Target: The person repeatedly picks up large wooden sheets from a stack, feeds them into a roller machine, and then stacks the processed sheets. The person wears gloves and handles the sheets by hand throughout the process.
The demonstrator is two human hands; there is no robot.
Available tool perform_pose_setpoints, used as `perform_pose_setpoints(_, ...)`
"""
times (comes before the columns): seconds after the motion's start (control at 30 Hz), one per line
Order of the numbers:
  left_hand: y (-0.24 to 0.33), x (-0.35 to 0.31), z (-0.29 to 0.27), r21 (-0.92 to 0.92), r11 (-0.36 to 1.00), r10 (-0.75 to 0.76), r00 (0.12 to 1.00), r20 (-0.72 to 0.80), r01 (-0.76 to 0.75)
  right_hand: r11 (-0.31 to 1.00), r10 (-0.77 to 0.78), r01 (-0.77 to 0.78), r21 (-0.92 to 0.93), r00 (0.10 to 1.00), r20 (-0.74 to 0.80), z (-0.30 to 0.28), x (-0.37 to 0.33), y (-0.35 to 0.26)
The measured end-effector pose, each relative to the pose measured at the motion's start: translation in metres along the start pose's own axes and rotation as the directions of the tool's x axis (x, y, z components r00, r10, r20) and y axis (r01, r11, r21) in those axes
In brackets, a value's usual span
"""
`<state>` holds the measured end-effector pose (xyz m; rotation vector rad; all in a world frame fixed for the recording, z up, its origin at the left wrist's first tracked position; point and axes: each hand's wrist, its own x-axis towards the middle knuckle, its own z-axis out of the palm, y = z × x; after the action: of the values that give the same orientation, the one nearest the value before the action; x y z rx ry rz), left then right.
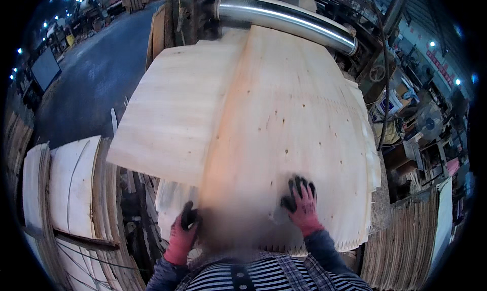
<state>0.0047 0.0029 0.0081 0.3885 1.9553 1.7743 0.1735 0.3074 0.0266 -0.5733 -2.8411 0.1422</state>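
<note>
A large pale wood veneer sheet (pixel 284 113) with small dark knots lies before me, on top of a stack with jagged edges. Another veneer sheet (pixel 167 108) shows along its left side, divided from it by an orange-tinted strip. My right hand (pixel 303 205), in a pink glove with black fingers, rests on the large sheet near the front, its fingers spread. At the sheet's left front edge, my left hand (pixel 182 235) is gloved alike, with its fingers bent inward. A blurred patch beside it hides what those fingers hold, if anything.
A shiny metal roller (pixel 286 22) spans the far end of the sheets. Stacked veneer (pixel 76 189) stands at the left, and another stack (pixel 403 245) at the lower right. Machinery with a handwheel (pixel 377 73) and clutter line the right side. Dark floor (pixel 96 88) stretches away far left.
</note>
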Motion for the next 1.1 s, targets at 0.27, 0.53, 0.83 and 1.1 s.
perform_pose_setpoints(0.27, 0.107, 0.005, 0.030, -0.186, 0.963, -0.073, 0.858, 0.509, 0.192, 0.989, 0.145, -0.133, -0.058, 0.929, 0.339, -0.007, -0.159, -0.041)
perform_pose_setpoints(0.53, 0.095, -0.009, 0.023, -0.349, 0.934, 0.281, 0.751, 0.598, -0.071, 0.981, 0.184, -0.192, 0.030, 0.873, -0.451, -0.061, -0.184, -0.017)
perform_pose_setpoints(0.83, -0.063, -0.002, 0.006, 0.749, 0.442, 0.254, 0.869, 0.424, -0.495, 0.983, 0.030, -0.101, -0.153, 0.912, -0.409, -0.114, -0.074, -0.020)
perform_pose_setpoints(1.1, -0.001, 0.010, 0.010, 0.599, 0.770, 0.135, 0.973, 0.187, -0.222, 0.990, -0.033, -0.027, -0.140, 0.913, -0.408, -0.042, 0.074, 0.049)
